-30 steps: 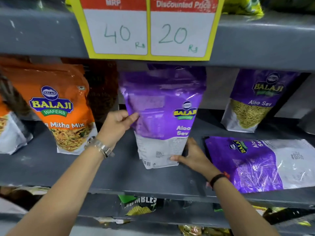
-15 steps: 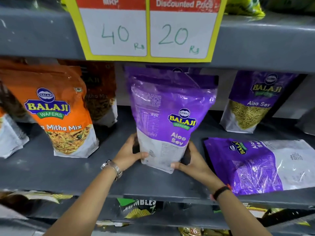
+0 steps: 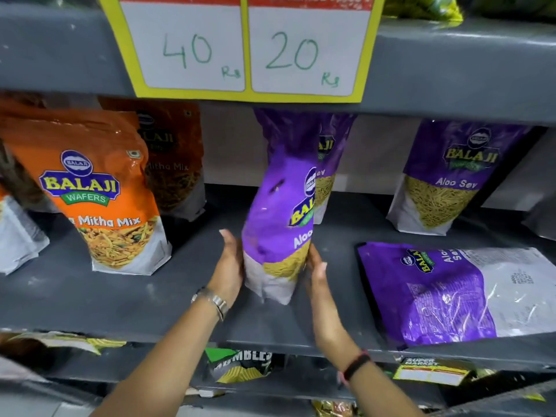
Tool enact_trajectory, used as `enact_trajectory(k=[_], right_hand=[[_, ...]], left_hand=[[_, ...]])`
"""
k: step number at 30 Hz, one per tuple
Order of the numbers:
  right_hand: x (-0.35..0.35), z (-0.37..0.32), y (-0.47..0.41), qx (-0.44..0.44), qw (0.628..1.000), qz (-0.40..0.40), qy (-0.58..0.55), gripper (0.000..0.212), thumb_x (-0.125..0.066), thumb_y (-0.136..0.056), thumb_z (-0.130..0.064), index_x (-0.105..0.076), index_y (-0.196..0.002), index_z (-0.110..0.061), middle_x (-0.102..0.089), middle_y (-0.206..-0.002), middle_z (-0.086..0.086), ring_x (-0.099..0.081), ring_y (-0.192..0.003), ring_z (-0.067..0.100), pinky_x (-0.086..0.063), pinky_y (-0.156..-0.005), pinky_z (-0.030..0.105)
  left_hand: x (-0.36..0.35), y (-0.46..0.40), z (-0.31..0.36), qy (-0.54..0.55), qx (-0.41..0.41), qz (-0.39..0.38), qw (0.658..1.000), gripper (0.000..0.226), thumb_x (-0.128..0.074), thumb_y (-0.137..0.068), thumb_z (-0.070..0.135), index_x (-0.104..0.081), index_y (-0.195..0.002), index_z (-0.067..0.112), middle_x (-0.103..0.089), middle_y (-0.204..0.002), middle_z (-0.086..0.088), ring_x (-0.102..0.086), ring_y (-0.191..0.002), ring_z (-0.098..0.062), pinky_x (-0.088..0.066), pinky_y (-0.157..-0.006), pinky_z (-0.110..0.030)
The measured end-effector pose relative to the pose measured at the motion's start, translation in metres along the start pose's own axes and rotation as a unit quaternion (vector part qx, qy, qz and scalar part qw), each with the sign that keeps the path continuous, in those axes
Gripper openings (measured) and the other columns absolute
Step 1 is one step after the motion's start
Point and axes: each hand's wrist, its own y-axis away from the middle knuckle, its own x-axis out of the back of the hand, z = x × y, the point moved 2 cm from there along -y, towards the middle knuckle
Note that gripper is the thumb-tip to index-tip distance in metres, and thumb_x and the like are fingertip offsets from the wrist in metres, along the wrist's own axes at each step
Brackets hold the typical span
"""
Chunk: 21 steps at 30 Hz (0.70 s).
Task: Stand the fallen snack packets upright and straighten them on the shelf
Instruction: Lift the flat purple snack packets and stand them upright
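Head view: you've got the purple Aloo Sev packet [image 3: 278, 212] pinched between both palms near its base. Your left hand [image 3: 228, 266] is flat against its left side and your right hand [image 3: 317, 278] against its right side, fingers extended on both, so this is a two-sided press and not a wrapped fist. The packet is upright, turned edge-on to you with its front face angled right, and its bottom corner is at or just above the grey shelf [image 3: 150, 296]; contact is not clear.

Just behind the grip, touching or nearly so, a second Aloo Sev packet [image 3: 329, 167] stands upright. Right of the grip, a fallen Aloo Sev packet [image 3: 445, 290] lies flat on the shelf, face up, near the front edge. Behind that one, a further Aloo Sev packet [image 3: 451, 179] stands upright at the back.

Left of the grip, an orange Mitha Mix packet [image 3: 99, 191] stands upright and apart from your left hand, with another Mitha Mix packet [image 3: 174, 164] behind it. Above the grip, a yellow price sign [image 3: 246, 49] reads 40 and 20.
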Motion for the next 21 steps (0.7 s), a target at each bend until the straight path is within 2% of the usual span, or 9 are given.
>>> enact_trajectory(k=[2,4,6,9,11,14,17,19,21], right_hand=[[0.005,0.001,0.009,0.012,0.998,0.056,0.013,0.069,-0.032,-0.065,-0.083,-0.033,-0.122,-0.046,-0.04,-0.127,-0.042,-0.035,-0.12,-0.019,-0.03,-0.085,-0.005],[0.022,0.0,-0.001,0.018,0.992,0.122,0.027,0.053,-0.026,-0.079,-0.067,-0.025,-0.127,-0.045,-0.029,-0.139,-0.028,-0.028,-0.13,-0.008,-0.025,-0.094,0.002],[0.041,-0.005,-0.024,0.001,0.991,0.131,0.038,0.048,-0.017,-0.091,-0.046,-0.016,-0.138,-0.033,-0.019,-0.148,-0.013,-0.019,-0.13,-0.004,-0.016,-0.102,0.014],[0.053,-0.012,-0.052,-0.045,0.994,0.075,0.059,0.051,-0.011,-0.094,-0.041,-0.015,-0.142,-0.023,-0.013,-0.154,-0.005,-0.014,-0.131,-0.001,-0.008,-0.109,0.023],[0.046,-0.008,-0.055,-0.05,0.997,0.011,0.065,0.054,-0.01,-0.092,-0.046,-0.025,-0.14,-0.025,-0.021,-0.153,-0.003,-0.02,-0.136,0.005,-0.011,-0.115,0.028],[0.041,-0.001,-0.04,-0.009,0.997,-0.017,0.074,0.052,-0.024,-0.088,-0.044,-0.036,-0.134,-0.022,-0.04,-0.142,-0.002,-0.036,-0.128,0.001,-0.03,-0.104,0.011],[0.053,0.002,-0.029,0.02,0.996,-0.008,0.09,0.035,-0.05,-0.089,-0.022,-0.04,-0.122,-0.03,-0.048,-0.127,-0.013,-0.044,-0.111,-0.017,-0.038,-0.092,0.004],[0.059,0.003,-0.026,0.037,0.986,-0.028,0.158,0.056,-0.065,-0.08,-0.012,-0.036,-0.124,-0.03,-0.047,-0.125,-0.022,-0.043,-0.114,-0.015,-0.036,-0.095,0.006],[0.056,0.007,-0.027,0.03,0.977,-0.037,0.207,0.063,-0.07,-0.075,-0.007,-0.036,-0.121,-0.033,-0.049,-0.122,-0.019,-0.046,-0.116,-0.004,-0.034,-0.095,0.008]], left_hand=[[0.004,0.004,0.001,-0.003,-0.038,0.041,0.998,0.07,0.0,-0.091,0.047,-0.065,-0.105,0.027,-0.064,-0.12,0.005,-0.059,-0.098,0.003,-0.045,-0.087,-0.014],[0.005,0.013,-0.012,-0.017,-0.078,0.086,0.993,0.06,-0.014,-0.091,0.048,-0.035,-0.132,0.008,-0.043,-0.14,-0.011,-0.049,-0.101,0.009,-0.037,-0.089,-0.011],[0.004,0.021,-0.02,-0.029,-0.128,0.095,0.987,0.084,-0.046,-0.074,0.058,-0.027,-0.134,0.002,-0.045,-0.132,-0.001,-0.051,-0.094,0.015,-0.043,-0.082,-0.007],[0.003,0.031,-0.037,-0.141,-0.141,0.014,0.98,0.087,-0.071,-0.06,0.048,-0.02,-0.13,0.041,-0.033,-0.136,0.02,-0.039,-0.12,0.01,-0.036,-0.094,-0.005],[0.013,0.021,-0.041,-0.164,-0.123,-0.009,0.979,0.079,-0.07,-0.068,0.025,-0.022,-0.129,0.04,-0.039,-0.135,0.015,-0.04,-0.125,0.0,-0.035,-0.1,-0.013],[0.028,0.002,-0.031,-0.209,-0.11,-0.013,0.972,0.072,-0.062,-0.079,0.005,-0.02,-0.137,0.014,-0.037,-0.142,-0.005,-0.036,-0.131,-0.019,-0.029,-0.109,-0.031],[0.036,-0.006,-0.027,-0.189,-0.102,-0.029,0.976,0.072,-0.053,-0.08,-0.007,-0.015,-0.139,0.011,-0.031,-0.145,-0.007,-0.041,-0.123,-0.011,-0.036,-0.103,-0.017],[0.033,-0.004,-0.03,-0.182,-0.082,-0.051,0.978,0.074,-0.056,-0.077,-0.01,-0.019,-0.137,0.01,-0.039,-0.138,-0.01,-0.046,-0.118,-0.012,-0.041,-0.095,-0.01],[0.03,-0.005,-0.037,-0.178,-0.074,-0.037,0.981,0.073,-0.059,-0.074,-0.011,-0.023,-0.134,0.009,-0.044,-0.132,-0.012,-0.046,-0.12,-0.022,-0.043,-0.096,-0.017]])
